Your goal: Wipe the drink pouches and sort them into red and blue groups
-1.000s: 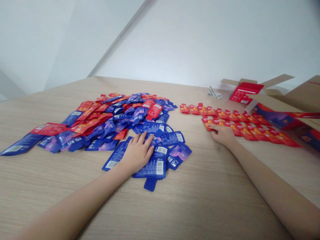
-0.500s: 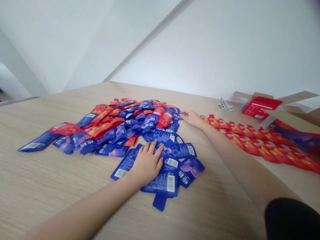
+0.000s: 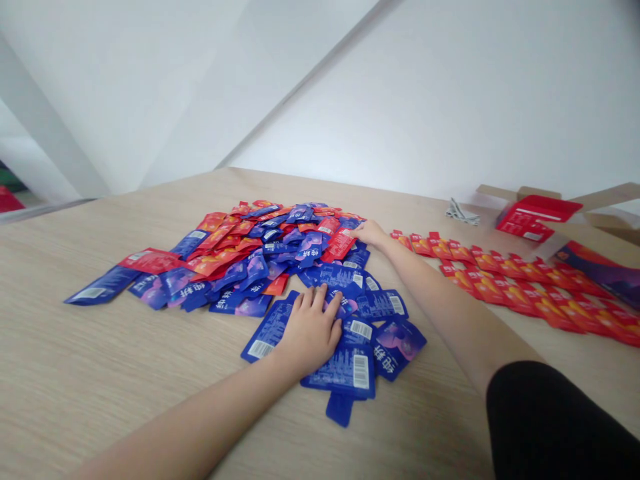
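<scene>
My left hand [image 3: 311, 331] lies flat on several blue pouches, its fingers spread. Under and around it are blue pouches with white barcodes, such as the blue pouch [image 3: 350, 371] near the front. My right hand [image 3: 371, 233] is at the right edge of a mixed pile [image 3: 260, 250] of red and blue pouches. Its fingers are closed at the upper right end of a red pouch [image 3: 339, 245] on that pile; the fingertips are partly hidden.
Red pouches [image 3: 505, 287] lie in overlapping rows on the right of the wooden table [image 3: 150, 373]. Behind them stand an open cardboard box [image 3: 610, 227] and a red box [image 3: 535, 212]. A crumpled striped piece [image 3: 461, 212] lies near the white wall.
My right hand has moved left from blue pouches onto the red pouch. My left hand stays on the blue pouches. The whole view has shifted slightly.
</scene>
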Motion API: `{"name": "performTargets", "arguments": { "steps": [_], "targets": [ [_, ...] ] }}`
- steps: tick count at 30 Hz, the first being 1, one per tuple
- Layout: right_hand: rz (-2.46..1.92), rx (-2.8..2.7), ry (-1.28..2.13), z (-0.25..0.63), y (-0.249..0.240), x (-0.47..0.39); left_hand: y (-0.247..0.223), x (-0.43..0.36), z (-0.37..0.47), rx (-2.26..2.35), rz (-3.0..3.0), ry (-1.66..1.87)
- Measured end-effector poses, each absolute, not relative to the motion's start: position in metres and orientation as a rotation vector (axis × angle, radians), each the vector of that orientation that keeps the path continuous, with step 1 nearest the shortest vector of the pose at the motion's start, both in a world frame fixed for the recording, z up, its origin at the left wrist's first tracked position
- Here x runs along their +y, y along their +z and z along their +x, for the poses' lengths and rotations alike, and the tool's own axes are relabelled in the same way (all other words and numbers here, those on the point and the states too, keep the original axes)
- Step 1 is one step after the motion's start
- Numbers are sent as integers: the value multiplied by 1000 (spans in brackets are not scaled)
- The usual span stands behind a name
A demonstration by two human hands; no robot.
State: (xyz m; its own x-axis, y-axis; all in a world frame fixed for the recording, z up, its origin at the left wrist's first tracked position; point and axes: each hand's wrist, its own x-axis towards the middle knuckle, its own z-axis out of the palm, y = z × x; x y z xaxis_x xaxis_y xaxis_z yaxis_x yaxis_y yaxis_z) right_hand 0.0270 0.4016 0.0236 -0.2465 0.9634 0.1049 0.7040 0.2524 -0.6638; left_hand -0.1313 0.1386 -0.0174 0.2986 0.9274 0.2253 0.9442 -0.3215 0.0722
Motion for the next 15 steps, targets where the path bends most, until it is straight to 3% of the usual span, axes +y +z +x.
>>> {"name": "performTargets", "arguments": {
  "steps": [10, 15],
  "targets": [
    [-1559, -1796, 874, 92, 51, 359, -19, 141, -130, -1783, -2480, -351],
    [-1588, -1899, 852, 76, 41, 362, -19, 141, -128, -1780, -2498, -342]
  ]
}}
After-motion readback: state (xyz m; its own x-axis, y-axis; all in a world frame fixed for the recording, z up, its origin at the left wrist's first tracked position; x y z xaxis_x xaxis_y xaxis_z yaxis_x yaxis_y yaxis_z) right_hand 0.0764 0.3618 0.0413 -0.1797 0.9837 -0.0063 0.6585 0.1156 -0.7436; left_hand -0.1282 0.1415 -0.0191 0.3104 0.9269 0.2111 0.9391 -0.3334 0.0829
